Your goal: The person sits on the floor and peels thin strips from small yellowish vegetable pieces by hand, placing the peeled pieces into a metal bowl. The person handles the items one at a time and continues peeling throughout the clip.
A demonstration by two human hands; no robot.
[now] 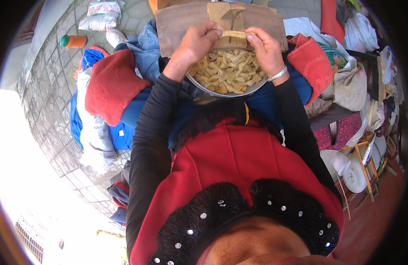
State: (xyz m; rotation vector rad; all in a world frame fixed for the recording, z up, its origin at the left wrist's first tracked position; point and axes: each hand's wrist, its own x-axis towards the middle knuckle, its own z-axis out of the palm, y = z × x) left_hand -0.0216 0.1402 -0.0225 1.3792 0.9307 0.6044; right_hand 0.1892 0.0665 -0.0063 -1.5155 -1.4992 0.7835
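My left hand point(203, 39) pinches one end of a pale yellow, twisted strip point(234, 34) between thumb and fingers. The other end is in the fingers of my right hand point(265, 48), which has a silver bracelet at the wrist. Stretched between both hands, the strip passes in front of a light wooden block point(225, 16) on a brown wooden board point(184, 23). A dark, thin, bent metal piece point(232, 20) shows on the block. Below my hands, a round metal basin point(220, 95) on my lap holds many small yellowish knotted or folded pieces point(235, 69); their material is unclear.
Red cloths point(113, 86) cover my knees, and a blue plastic bag point(146, 49) hangs by the board's left side. An orange bottle with a green cap point(73, 41) and a white printed bag point(103, 16) lie on the stone paving. Sacks point(349, 86) crowd the right.
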